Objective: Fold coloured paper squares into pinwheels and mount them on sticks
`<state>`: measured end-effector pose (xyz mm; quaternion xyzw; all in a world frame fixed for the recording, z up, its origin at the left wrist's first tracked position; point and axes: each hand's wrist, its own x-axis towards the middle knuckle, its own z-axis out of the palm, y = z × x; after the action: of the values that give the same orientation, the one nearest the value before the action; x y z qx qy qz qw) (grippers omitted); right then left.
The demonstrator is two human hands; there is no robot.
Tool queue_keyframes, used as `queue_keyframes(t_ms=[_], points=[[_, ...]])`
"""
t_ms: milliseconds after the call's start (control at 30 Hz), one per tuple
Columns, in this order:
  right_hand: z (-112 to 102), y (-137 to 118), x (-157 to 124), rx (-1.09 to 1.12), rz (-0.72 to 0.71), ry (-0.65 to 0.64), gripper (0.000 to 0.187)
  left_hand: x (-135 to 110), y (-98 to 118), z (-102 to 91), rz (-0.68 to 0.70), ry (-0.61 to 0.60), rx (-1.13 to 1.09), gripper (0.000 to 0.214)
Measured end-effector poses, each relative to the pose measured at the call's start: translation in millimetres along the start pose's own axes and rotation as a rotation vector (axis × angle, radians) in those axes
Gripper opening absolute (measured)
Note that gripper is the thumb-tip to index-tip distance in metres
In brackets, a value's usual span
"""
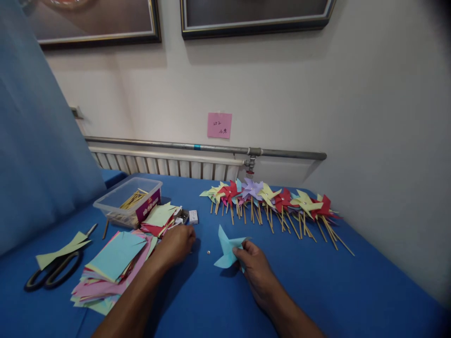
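My right hand (255, 267) pinches a light blue paper pinwheel (228, 249) at its right side, thumb in front, blades fanned to the left. Closer to the stacked paper, my left hand (179, 244) is closed with its fingertips drawn together; what they hold, if anything, cannot be made out. A small shiny thumbtack (208, 252) lies on the blue cloth between both hands. Just beyond the left hand are an open small box of tacks (183, 216) and a little white box (193, 217). Beside the left forearm lies a stack of coloured paper squares (116, 256).
Finished pinwheels on sticks (252, 188) lie in a row along the back right. A clear plastic tub (116, 218) holds thin wooden sticks at the left. Black-handled scissors (63, 270) lie under a yellow-green paper scrap (62, 250). A pipe (169, 144) runs along the wall.
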<state>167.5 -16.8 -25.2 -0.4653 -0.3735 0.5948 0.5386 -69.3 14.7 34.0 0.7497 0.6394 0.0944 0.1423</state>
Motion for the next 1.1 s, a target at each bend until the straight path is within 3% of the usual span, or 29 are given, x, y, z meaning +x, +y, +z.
queue_keyframes(t_ms=[300,433,600,833,1100], points=[[-1,1,1,0.004,-0.001,0.007,0.026,-3,4,-2.7,0.109,-0.056,-0.069,0.024],[1,0,1,0.013,-0.006,-0.003,0.026,-6,16,7.2,0.247,-0.099,-0.090,0.025],[2,0,0,0.009,-0.005,0.010,0.024,-7,26,20.8,0.338,-0.071,0.040,0.028],[1,0,-1,0.024,-0.009,0.009,0.022,-6,28,28.5,0.321,-0.057,0.216,0.029],[2,-1,0,0.021,0.005,0.010,0.022,-2,27,32.3,0.286,-0.057,0.245,0.024]])
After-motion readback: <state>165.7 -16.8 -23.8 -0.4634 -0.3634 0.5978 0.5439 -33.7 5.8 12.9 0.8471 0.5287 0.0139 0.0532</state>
